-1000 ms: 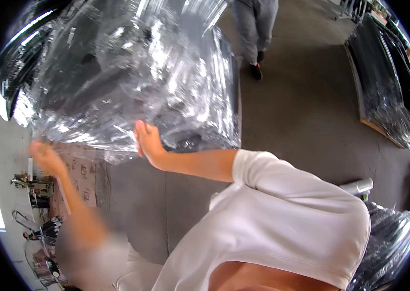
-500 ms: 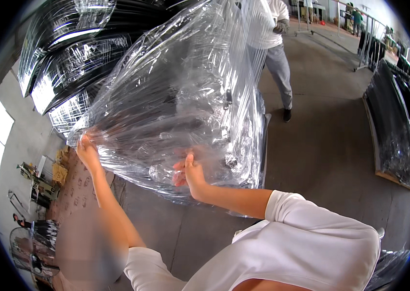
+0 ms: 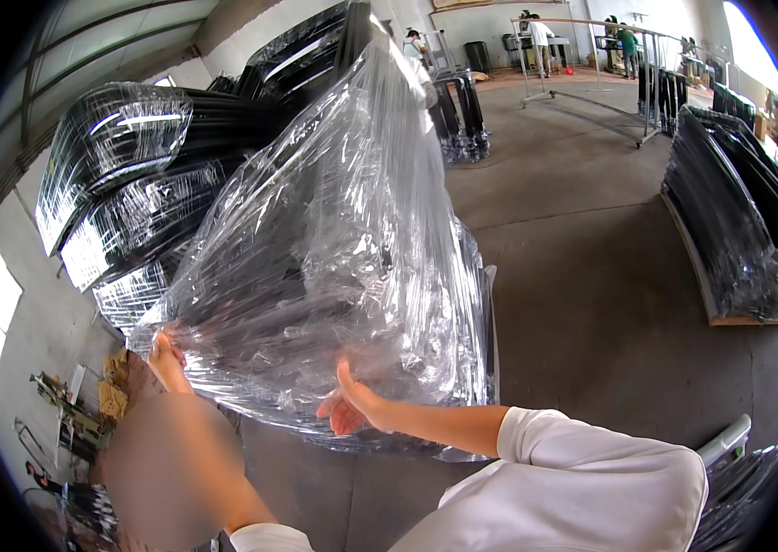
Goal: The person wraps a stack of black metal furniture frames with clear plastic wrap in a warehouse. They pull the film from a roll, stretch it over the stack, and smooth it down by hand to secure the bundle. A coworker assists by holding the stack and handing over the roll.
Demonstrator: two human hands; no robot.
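Note:
Clear plastic film (image 3: 315,276) hangs in a wide, creased sheet over a tall load in front of me, drawn out toward the lower left. Gathered in my left hand (image 3: 166,362) is the film's left corner, fingers closed round the bunched edge. My right hand (image 3: 352,405) lies against the sheet near its lower edge, thumb up and fingers stretched out, some of them blurred behind the plastic. Dark shapes show dimly through the film, but I cannot make out what they are.
Film-wrapped black curved panels (image 3: 145,198) are stacked at the left. Another wrapped black stack (image 3: 729,221) stands on a wooden base at the right. A metal rack (image 3: 591,83) and people working (image 3: 541,41) are farther back. A round blurred patch covers part of my left forearm.
The view has tilted up, so the hands and film sit lower in the picture. The person beyond the film no longer shows. My right hand's fingers look straighter against the sheet.

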